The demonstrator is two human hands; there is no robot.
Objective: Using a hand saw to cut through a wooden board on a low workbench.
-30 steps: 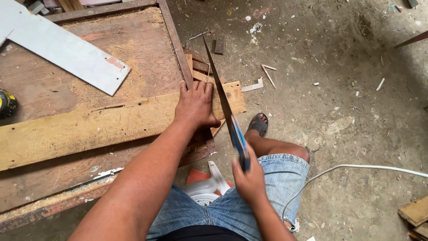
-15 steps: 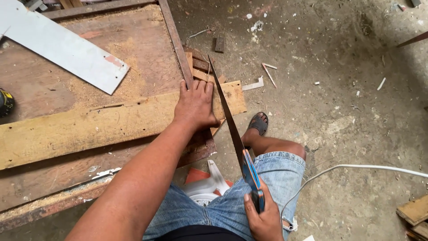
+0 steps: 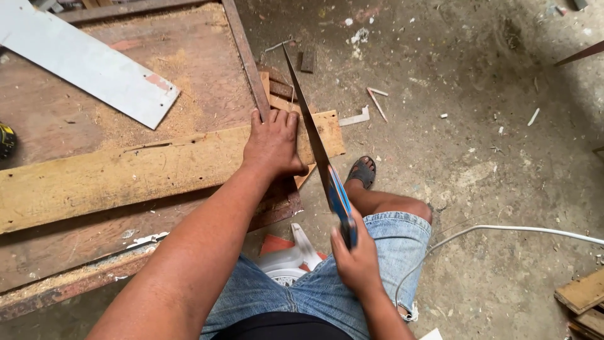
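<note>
Change: the right hand (image 3: 355, 258) now sits a little higher and further forward than half a second ago, and the saw (image 3: 318, 148) has gone forward with it; the left hand (image 3: 274, 145) has stayed on the plank (image 3: 126, 176).
Saw look: long, thin, dark blade with a blue handle that has a small orange part; the handle is a bit blurred.
Saw direction: its long axis runs from the handle, near the person's knee, up and slightly left to the tip, which points away from the person, past the far edge of the plank.
Saw place: the blade crosses the right end of the plank, just beside the left hand's fingers.
Right hand: closed tightly around the saw handle.
Left hand: flat and spread, pressing down on the plank, holding nothing.
Plank: pale yellow, long, lies across the worn wooden table (image 3: 75, 126), its right end out over the edge.
</note>
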